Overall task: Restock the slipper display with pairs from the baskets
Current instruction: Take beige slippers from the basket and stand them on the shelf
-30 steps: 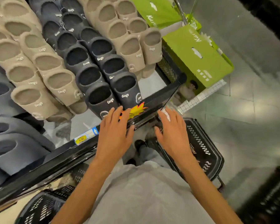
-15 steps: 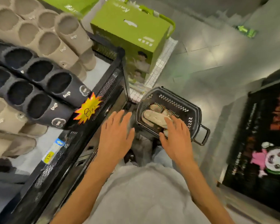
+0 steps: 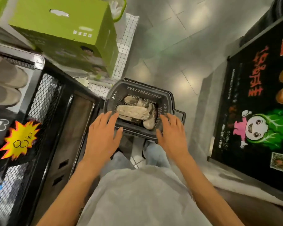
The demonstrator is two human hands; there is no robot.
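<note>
Slippers (image 3: 134, 111), pale beige and piled crosswise, lie in the bottom of a black plastic basket (image 3: 142, 91) that sits on the floor (image 3: 178, 46) just above the middle of the view, at 12 o'clock from both wrists. The left hand (image 3: 103, 137) hangs over the basket's near rim at its 8 o'clock corner, fingers straight and fanned apart, holding nothing. The right hand (image 3: 173, 136) mirrors it at the 4 o'clock corner, fingers likewise spread and empty. Whether either hand touches the rim cannot be told. Between the two hands the basket's mouth is open and the slippers lie uncovered. A handle (image 3: 182, 115) juts from the basket's 3 o'clock side.

At 9 o'clock the basket's wall stands just beside the corner of the black mesh display rack (image 3: 44, 98), with hardly any gap. At 11 o'clock a white grid panel (image 3: 126, 46) and a green box (image 3: 64, 30) close in. From 12 to 3 o'clock bare floor gives free room, up to a black poster (image 3: 260, 111) with a cartoon cabbage figure at the frame's right.

On the rack, at the frame's 9 o'clock, grey-brown slippers (image 3: 5, 88) lie on the shelf, and a yellow starburst tag (image 3: 20, 141) sits on the front edge below them. The floor is grey tile, glossy, with soft light spots
</note>
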